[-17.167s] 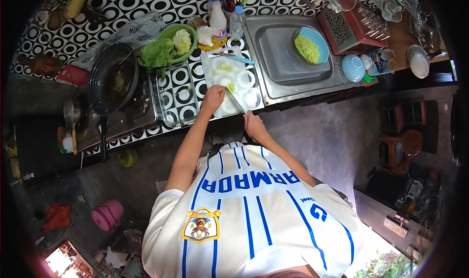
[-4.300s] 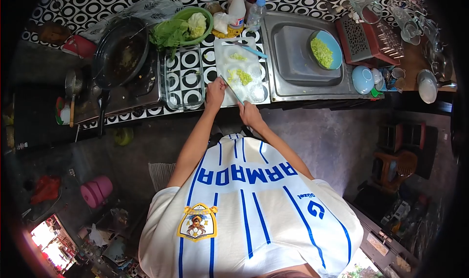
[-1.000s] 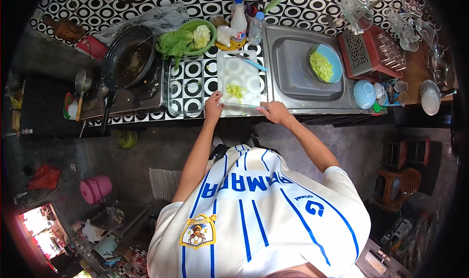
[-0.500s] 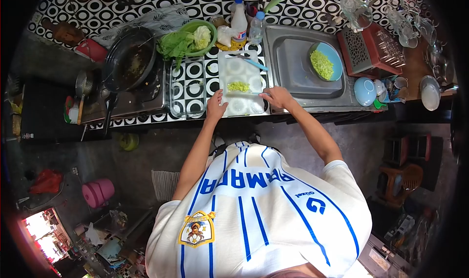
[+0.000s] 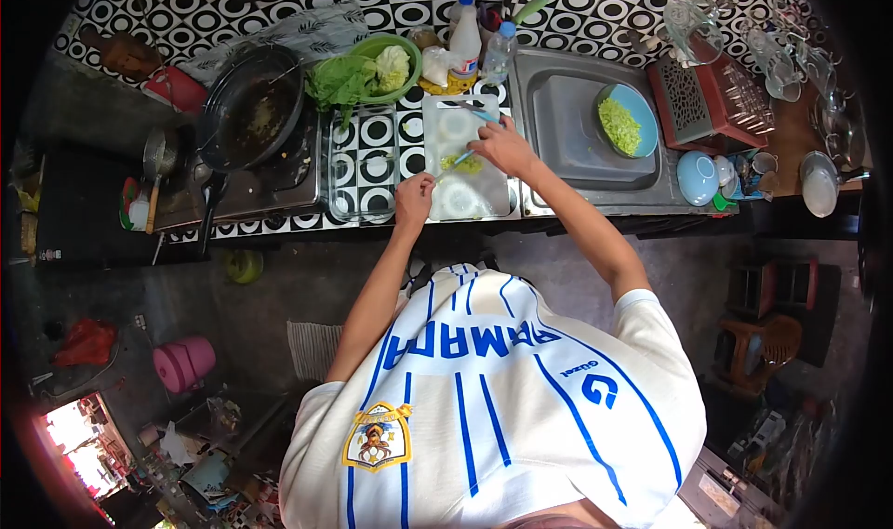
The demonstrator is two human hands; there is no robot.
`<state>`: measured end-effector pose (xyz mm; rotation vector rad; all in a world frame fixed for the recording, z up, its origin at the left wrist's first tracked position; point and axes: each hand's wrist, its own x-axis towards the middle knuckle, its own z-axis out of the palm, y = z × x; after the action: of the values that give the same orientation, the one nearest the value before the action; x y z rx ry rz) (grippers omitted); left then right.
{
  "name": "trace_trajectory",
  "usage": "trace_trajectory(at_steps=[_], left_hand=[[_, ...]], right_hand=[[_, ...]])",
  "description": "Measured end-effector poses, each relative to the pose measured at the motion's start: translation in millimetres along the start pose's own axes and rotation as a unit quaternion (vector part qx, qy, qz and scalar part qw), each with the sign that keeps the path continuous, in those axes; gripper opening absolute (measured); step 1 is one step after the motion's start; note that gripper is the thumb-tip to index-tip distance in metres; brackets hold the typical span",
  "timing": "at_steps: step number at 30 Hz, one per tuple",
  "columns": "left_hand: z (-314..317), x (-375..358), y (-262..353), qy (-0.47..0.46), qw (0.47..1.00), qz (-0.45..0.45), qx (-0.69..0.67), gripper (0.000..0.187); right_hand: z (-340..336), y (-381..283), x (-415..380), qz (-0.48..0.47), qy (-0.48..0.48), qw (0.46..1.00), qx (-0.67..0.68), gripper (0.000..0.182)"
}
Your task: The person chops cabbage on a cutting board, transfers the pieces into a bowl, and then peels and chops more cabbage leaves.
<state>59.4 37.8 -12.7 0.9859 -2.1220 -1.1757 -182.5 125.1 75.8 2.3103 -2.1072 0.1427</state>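
Head view. The right hand (image 5: 504,148) is positioned above the right half of the cutting board (image 5: 462,201). Its grip is closed around the handle of a blue-handled knife (image 5: 461,158); the blade points down and to the left, toward the left hand (image 5: 414,201). The left hand is located at the board's left edge, fingers curled and drawn together beside the blade tip. Whether the left grip has hold of anything, or touches the blade, cannot be told.

The chopped greens (image 5: 473,166) lie in a small heap near the middle of the board, below the right hand and partly behind the knife. A second knife (image 5: 477,111) lies at the far end of the board, its handle partly covered by the right hand.

The board rests flat on the tiled bench (image 5: 410,143). A clear glass dish (image 5: 363,217) is placed to its left. Behind the dish stands a green bowl (image 5: 416,75) containing leafy greens (image 5: 339,83) and a pale cabbage piece (image 5: 392,67). A white bottle (image 5: 464,41) and a clear bottle (image 5: 499,53) stand upright beyond the board.

To the right, a blue bowl (image 5: 646,120) holding more chopped pieces (image 5: 619,126) sits tilted at the metal sink (image 5: 595,197). To the far left, a dark wok (image 5: 253,115) rests on the stove (image 5: 279,194).
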Motion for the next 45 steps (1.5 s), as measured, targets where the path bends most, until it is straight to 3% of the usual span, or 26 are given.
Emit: trace_trajectory(at_steps=[5, 11, 24, 31, 35, 38, 42, 45], left_hand=[[3, 2, 5, 0.020, 0.999, -0.012, 0.023, 0.013], [8, 11, 12, 0.022, 0.999, -0.020, 0.027, 0.012], [28, 22, 10, 0.029, 0.999, -0.030, 0.019, 0.012], [35, 37, 17, 0.017, 0.988, 0.041, 0.148, 0.011], [30, 37, 12, 0.018, 0.999, -0.030, 0.037, 0.018], [28, 36, 13, -0.007, 0.998, -0.033, 0.055, 0.017], [21, 38, 13, -0.011, 0.998, -0.042, 0.048, 0.011], [15, 33, 16, -0.019, 0.998, -0.042, 0.032, 0.011]], right_hand=[[2, 5, 27, -0.054, 0.081, 0.993, -0.062, 0.021], [4, 13, 37, -0.043, 0.086, 0.995, -0.024, 0.022], [26, 40, 44, -0.050, 0.053, 0.997, 0.034, 0.024], [46, 57, 32, -0.002, -0.026, 0.996, 0.087, 0.024], [42, 53, 32, -0.001, 0.010, 0.998, 0.062, 0.024], [53, 52, 19, 0.032, 0.021, 0.994, 0.101, 0.023], [27, 39, 29, 0.009, 0.053, 0.997, 0.059, 0.024], [5, 24, 20, 0.023, 0.025, 0.999, 0.034, 0.026]])
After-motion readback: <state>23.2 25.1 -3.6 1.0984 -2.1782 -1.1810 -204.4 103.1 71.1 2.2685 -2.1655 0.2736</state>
